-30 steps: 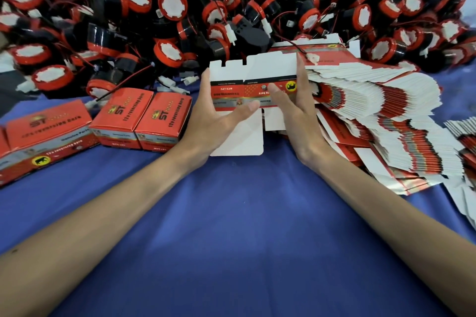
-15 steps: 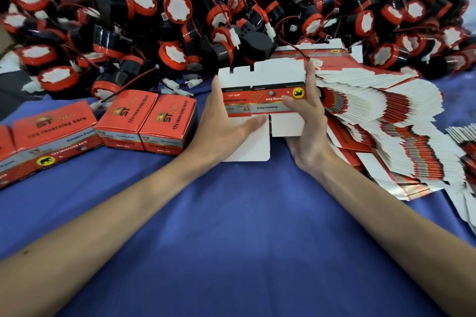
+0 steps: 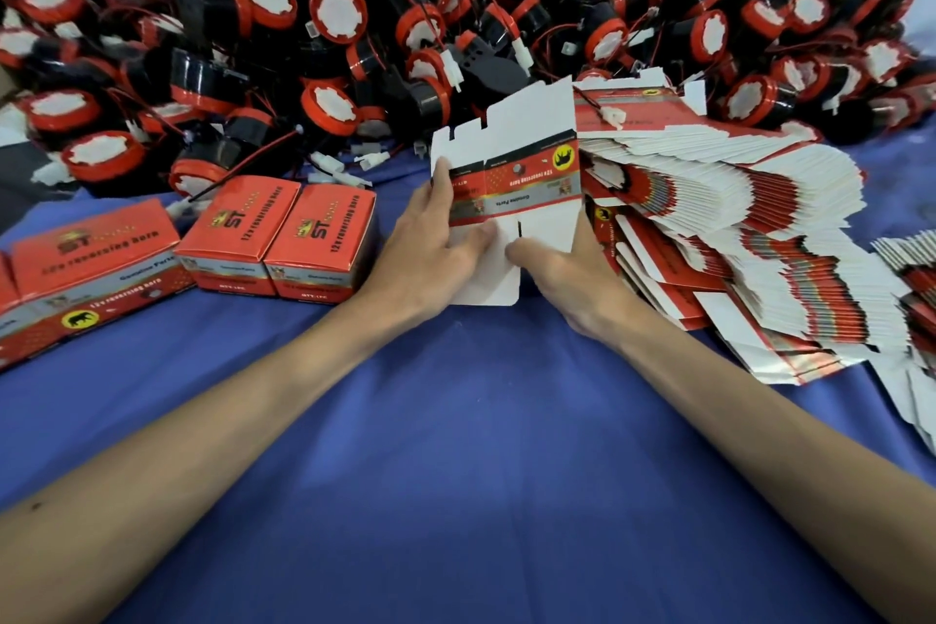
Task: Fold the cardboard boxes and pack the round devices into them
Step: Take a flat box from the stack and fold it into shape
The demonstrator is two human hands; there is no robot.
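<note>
This is the folding step, at its start. One unfolded box (image 3: 516,167) is held up at the centre of the frame, just in front of the heap of round devices (image 3: 334,15) that fills the whole upper part. It is flat or only starting to open: the red printed band runs across its middle, white flaps stick out above and below, and no hollow shows yet.

The left hand (image 3: 430,238) grips the box's left edge, with its thumb pressed on the lower white flap. The right hand (image 3: 562,279) holds the lower right part, thumb on the front beside the slit in the flap. Its fingers are hidden behind the card, so I judge it a pinch rather than see it whole.

Nothing is packed into this box yet. Closed boxes (image 3: 273,228) stand at the left on the blue-covered table (image 3: 456,446), and a fanned stack of flat boxes (image 3: 734,218) lies at the right, just beside the right hand.

The next move probably calls for squeezing the two side edges toward each other so the sleeve pops square. The bottom flaps would then be tucked shut before a device is picked from the heap.
</note>
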